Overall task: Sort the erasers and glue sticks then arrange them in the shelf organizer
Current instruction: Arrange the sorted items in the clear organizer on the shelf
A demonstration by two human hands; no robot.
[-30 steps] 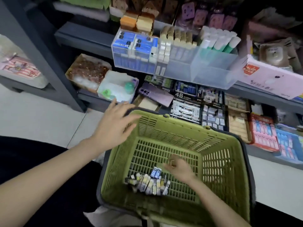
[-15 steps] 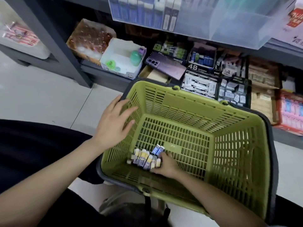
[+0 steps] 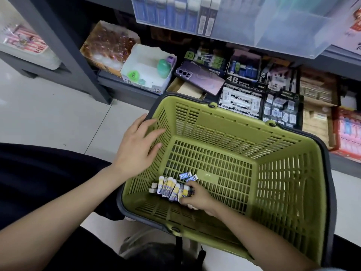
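**Two hands at the basket, one on the glue sticks**

Our right hand (image 3: pixel 197 198) reaches into the near corner of the green basket (image 3: pixel 244 122), with fingers curled around the right end of a row of glue sticks (image 3: pixel 170 187). Our left hand (image 3: pixel 136 151) lies spread, fingers straight, over the basket's left rim. We judge that it is steadying the basket.

Two small blue-wrapped erasers (image 3: pixel 185 175) lie just beyond the sticks, and two pale blocks (image 3: pixel 153 185) touch the row's left end.

The sticks look light, stiff and smooth, so a bunch could roll or slip. We would take a few at a time across their middles. The erasers should be light and grippy, easy to pinch by the sides.

Above, the clear shelf organizer (image 3: pixel 283 32) waits on the shelf.
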